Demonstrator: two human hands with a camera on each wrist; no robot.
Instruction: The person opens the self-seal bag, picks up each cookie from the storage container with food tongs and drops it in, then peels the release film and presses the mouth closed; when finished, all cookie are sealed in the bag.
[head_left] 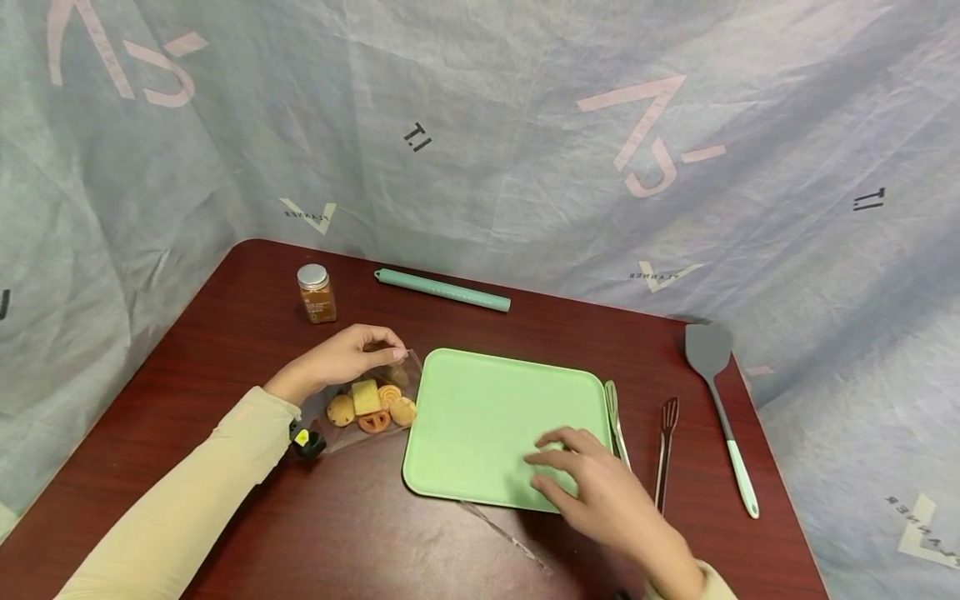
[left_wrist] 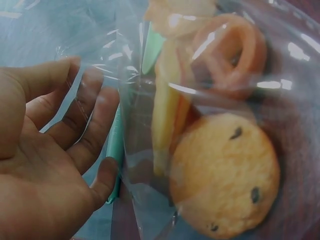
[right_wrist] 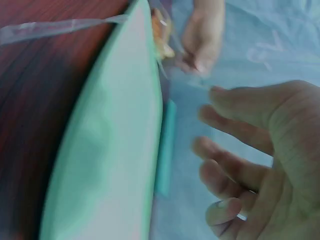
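Observation:
A clear plastic bag (head_left: 345, 435) of cookies lies left of a light green tray (head_left: 487, 425), its right side at the tray's edge. My left hand (head_left: 352, 354) pinches the bag's upper edge between thumb and fingertips. Through the film show a square yellow cookie (head_left: 366, 397), a pretzel-shaped one (head_left: 374, 422) and a round one with dark chips (left_wrist: 225, 175). My right hand (head_left: 592, 483) hovers over the tray's lower right corner, fingers spread and slightly bent, holding nothing. A thin strip of clear plastic (head_left: 506, 536) pokes out from under the tray's front edge.
Behind the bag stands a spice jar (head_left: 318, 296) with a silver lid. A teal rod (head_left: 442, 289) lies along the back. Metal tongs (head_left: 665, 442) spread right of the tray, partly hidden by my right forearm. A grey spatula (head_left: 722, 408) lies near the right edge.

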